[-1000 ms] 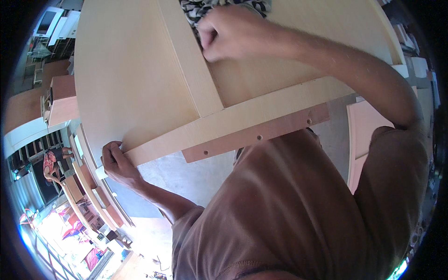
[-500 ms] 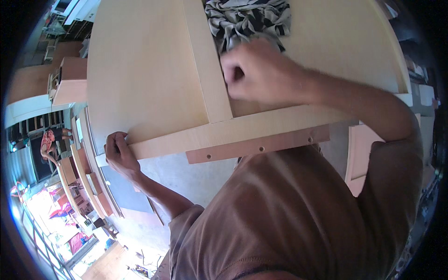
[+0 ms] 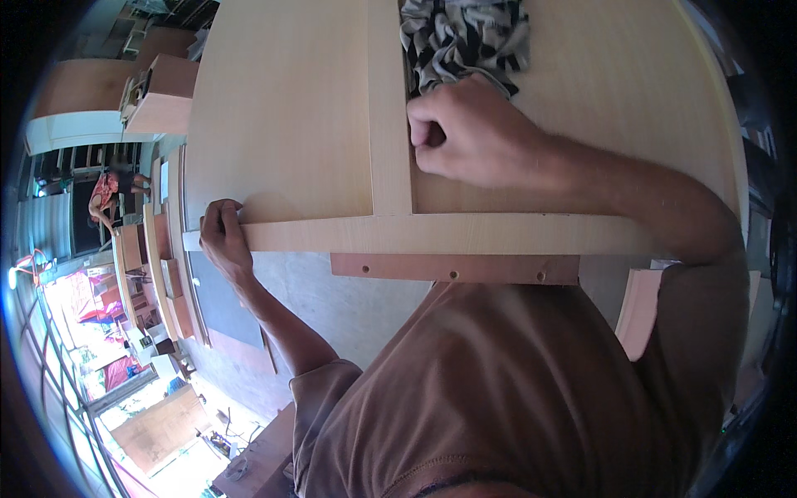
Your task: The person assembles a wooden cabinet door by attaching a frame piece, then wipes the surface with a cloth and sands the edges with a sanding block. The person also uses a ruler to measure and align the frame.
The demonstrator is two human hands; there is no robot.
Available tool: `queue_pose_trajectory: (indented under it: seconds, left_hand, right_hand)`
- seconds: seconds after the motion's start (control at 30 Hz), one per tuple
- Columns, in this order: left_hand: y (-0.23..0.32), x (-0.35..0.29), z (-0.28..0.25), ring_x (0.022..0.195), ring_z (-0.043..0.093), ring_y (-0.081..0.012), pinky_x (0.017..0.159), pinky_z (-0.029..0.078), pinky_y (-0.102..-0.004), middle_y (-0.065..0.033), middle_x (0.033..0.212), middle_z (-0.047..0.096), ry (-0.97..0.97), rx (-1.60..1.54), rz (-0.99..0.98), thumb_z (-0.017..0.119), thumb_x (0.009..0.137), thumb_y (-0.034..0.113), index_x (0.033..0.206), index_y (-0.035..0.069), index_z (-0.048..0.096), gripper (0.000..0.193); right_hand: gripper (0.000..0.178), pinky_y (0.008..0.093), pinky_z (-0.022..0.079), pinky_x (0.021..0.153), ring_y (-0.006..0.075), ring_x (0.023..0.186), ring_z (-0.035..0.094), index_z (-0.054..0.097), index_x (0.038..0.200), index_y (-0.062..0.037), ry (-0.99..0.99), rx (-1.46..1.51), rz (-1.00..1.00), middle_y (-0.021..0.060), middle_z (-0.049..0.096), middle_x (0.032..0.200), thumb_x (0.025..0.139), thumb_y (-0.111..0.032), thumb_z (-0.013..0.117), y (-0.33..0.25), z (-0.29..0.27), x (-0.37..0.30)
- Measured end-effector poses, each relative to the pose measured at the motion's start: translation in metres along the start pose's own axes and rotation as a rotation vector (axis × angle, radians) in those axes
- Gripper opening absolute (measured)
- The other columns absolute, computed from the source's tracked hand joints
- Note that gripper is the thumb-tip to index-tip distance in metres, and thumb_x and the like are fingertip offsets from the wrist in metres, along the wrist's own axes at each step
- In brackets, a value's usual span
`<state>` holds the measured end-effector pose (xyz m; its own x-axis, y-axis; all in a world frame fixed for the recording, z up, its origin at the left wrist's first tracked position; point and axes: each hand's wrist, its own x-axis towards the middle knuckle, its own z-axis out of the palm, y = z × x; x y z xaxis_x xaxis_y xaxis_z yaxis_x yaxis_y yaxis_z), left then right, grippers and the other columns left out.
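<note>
1. Left hand (image 3: 222, 236): fingers wrapped around the front rail (image 3: 315, 235).
2. Right hand (image 3: 475, 133): fingers curled beside bunched cloth (image 3: 465, 41) atop panel (image 3: 290, 124); pinching it? Can't tell.
3. Centre strip (image 3: 388, 124) already meets front rail; what's left, unclear.

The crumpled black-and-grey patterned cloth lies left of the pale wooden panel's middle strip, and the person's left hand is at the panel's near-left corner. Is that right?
Not quite: the head view shows the cloth lying right of the middle strip. The left hand is indeed at the panel's near-left corner.
</note>
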<state>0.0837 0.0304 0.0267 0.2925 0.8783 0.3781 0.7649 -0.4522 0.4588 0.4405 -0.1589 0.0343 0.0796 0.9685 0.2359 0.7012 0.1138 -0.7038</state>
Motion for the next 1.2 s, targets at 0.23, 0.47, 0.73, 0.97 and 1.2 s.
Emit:
queue_pose_trajectory:
  seconds: [0.23, 0.47, 0.73, 0.97, 1.2]
  left_hand:
    - [0.014, 0.011, 0.004, 0.079, 0.061, -0.0227, 0.076, 0.048, -0.0376, -0.0108, 0.081, 0.069, -0.036, -0.014, 0.021, 0.058, 0.094, 0.022, 0.089, 0.002, 0.072, 0.025]
    - [0.005, 0.000, -0.004, 0.081, 0.063, -0.0234, 0.078, 0.049, -0.0372, -0.0110, 0.083, 0.071, -0.033, 0.021, -0.042, 0.057, 0.094, 0.024, 0.091, 0.003, 0.073, 0.026]
    - [0.016, 0.019, 0.006, 0.085, 0.064, -0.0254, 0.081, 0.050, -0.0377, -0.0100, 0.086, 0.071, -0.047, 0.012, 0.076, 0.057, 0.094, 0.026, 0.091, 0.004, 0.073, 0.027]
    - [0.000, -0.002, -0.006, 0.086, 0.066, -0.0282, 0.081, 0.051, -0.0398, -0.0120, 0.087, 0.071, -0.009, 0.069, 0.011, 0.057, 0.094, 0.029, 0.092, 0.006, 0.073, 0.028]
    - [0.009, 0.003, 0.002, 0.090, 0.068, -0.0328, 0.082, 0.052, -0.0419, -0.0126, 0.089, 0.072, -0.007, 0.035, 0.021, 0.058, 0.091, 0.031, 0.093, 0.009, 0.073, 0.027]
  right_hand:
    - [0.018, 0.0397, 0.051, 0.056, 0.0200, 0.063, 0.067, 0.070, 0.073, -0.0056, 0.286, -0.191, 0.345, 0.0088, 0.068, 0.066, 0.077, -0.021, 0.077, 0.103, -0.073, 0.129]
    - [0.021, 0.0359, 0.054, 0.070, 0.0214, 0.073, 0.070, 0.072, 0.086, -0.0011, -0.056, -0.036, 0.047, 0.0127, 0.072, 0.077, 0.076, -0.019, 0.075, 0.036, -0.019, 0.043]
    - [0.020, 0.0375, 0.044, 0.049, 0.0149, 0.052, 0.057, 0.066, 0.063, -0.0035, 0.159, -0.110, 0.271, 0.0055, 0.062, 0.058, 0.078, -0.015, 0.072, 0.122, -0.085, 0.139]
    - [0.022, 0.0348, 0.053, 0.070, 0.0169, 0.079, 0.069, 0.072, 0.088, -0.0006, -0.183, -0.044, 0.060, 0.0110, 0.073, 0.083, 0.078, -0.020, 0.074, 0.039, -0.023, 0.060]
    - [0.029, 0.0344, 0.052, 0.076, 0.0169, 0.082, 0.068, 0.073, 0.096, -0.0011, 0.086, -0.168, 0.199, 0.0086, 0.073, 0.087, 0.083, -0.027, 0.074, 0.115, -0.056, 0.107]
